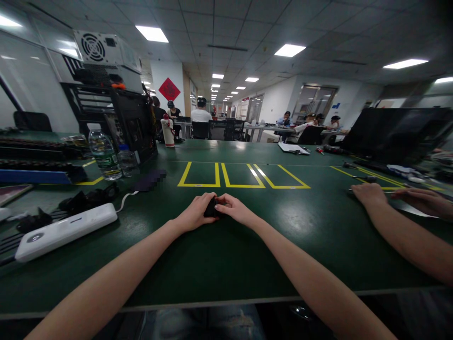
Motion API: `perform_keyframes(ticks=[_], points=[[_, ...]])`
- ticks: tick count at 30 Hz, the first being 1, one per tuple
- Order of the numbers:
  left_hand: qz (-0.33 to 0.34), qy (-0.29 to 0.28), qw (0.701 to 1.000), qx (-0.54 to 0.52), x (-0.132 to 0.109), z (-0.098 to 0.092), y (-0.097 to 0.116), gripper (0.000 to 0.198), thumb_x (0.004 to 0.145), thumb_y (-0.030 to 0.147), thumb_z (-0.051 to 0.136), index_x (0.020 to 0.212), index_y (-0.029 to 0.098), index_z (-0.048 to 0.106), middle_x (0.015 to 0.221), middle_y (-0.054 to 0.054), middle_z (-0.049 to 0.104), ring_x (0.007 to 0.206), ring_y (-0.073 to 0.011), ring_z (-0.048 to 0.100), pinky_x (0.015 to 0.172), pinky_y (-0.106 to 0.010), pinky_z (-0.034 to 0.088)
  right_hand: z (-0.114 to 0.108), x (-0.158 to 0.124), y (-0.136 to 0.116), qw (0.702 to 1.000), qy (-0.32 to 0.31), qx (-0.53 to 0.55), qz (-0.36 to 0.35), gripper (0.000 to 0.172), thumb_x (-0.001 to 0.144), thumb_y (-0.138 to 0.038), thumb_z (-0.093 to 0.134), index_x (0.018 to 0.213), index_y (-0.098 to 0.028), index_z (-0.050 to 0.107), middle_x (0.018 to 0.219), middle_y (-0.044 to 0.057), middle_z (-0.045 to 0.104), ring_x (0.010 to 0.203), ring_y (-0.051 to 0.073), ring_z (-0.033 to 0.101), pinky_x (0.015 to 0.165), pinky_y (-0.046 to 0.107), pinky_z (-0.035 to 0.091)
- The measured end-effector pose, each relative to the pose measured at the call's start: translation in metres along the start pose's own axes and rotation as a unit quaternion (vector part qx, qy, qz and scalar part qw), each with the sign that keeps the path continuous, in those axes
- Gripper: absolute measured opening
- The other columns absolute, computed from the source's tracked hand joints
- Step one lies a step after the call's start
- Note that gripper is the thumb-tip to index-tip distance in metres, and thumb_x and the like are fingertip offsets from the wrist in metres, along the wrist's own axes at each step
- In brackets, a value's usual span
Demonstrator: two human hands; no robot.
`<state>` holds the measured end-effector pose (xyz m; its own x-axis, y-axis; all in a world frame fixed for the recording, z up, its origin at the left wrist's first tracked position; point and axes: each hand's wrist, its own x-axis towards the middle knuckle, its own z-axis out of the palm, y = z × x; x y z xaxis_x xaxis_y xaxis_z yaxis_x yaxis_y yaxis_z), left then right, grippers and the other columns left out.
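Small black block (210,208) is between the two hands, around mid-depth on the green tabletop (212,269), well in from the near edge; can't tell if it touches the surface. Left hand (196,211) has fingers curled round its far and left sides, closed on it. Right hand (236,209) pinches the right side, thumb and fingers nearly together

Room: green surface runs from the hands to the near edge and out right towards the co-worker's hands (370,194) near the right end. Both forearms cross the near edge

Just past the hands, three yellow tape outlines (244,186) in a row, open towards the far edge

Left side: white power strip (67,231) lies slanted, white cable (124,201) beside its inner end, running to a dark slab, pixelated (150,180). Beyond: water bottle (104,156), upright, and black PC case (130,118)

Far edge: clipboard (292,148) right of centre. Far right corner: black monitor (396,134)
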<state>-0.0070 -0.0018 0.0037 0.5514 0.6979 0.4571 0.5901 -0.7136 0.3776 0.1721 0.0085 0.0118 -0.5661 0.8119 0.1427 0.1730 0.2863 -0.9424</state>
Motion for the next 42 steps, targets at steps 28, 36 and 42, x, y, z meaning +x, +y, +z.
perform_keyframes(ticks=[28, 36, 42], points=[[-0.003, 0.006, 1.000, 0.004, 0.000, 0.000, 0.001, 0.057, 0.065, 0.027, 0.064, 0.113, 0.021, 0.033, 0.107, -0.007, 0.047, 0.096, -0.0232, 0.047, 0.085, -0.039, 0.037, 0.000, -0.002, -0.002, 0.998, -0.026, 0.032, -0.047, 0.029, 0.067, -0.026, 0.062, 0.089, -0.019, 0.046, 0.092, 0.001, 0.052, 0.093, 0.015, 0.053, 0.084, 0.036, 0.043], [-0.006, 0.000, 1.000, -0.012, 0.000, -0.002, 0.002, 0.058, 0.065, 0.028, 0.064, 0.115, 0.023, 0.034, 0.109, -0.007, 0.047, 0.097, -0.0230, 0.048, 0.084, -0.040, 0.038, 0.001, 0.000, 0.000, 0.999, 0.031, -0.020, -0.035, 0.025, 0.072, -0.032, 0.055, 0.091, -0.018, 0.048, 0.093, 0.002, 0.053, 0.090, 0.016, 0.053, 0.081, 0.036, 0.043], [-0.015, 0.002, 1.000, -0.013, 0.000, -0.001, 0.001, 0.059, 0.064, 0.028, 0.065, 0.114, 0.023, 0.034, 0.109, -0.007, 0.047, 0.097, -0.0234, 0.048, 0.084, -0.040, 0.038, 0.000, 0.002, 0.004, 1.000, 0.011, -0.013, -0.005, 0.029, 0.074, -0.032, 0.054, 0.097, -0.017, 0.047, 0.100, 0.005, 0.052, 0.095, 0.017, 0.051, 0.086, 0.039, 0.041]])
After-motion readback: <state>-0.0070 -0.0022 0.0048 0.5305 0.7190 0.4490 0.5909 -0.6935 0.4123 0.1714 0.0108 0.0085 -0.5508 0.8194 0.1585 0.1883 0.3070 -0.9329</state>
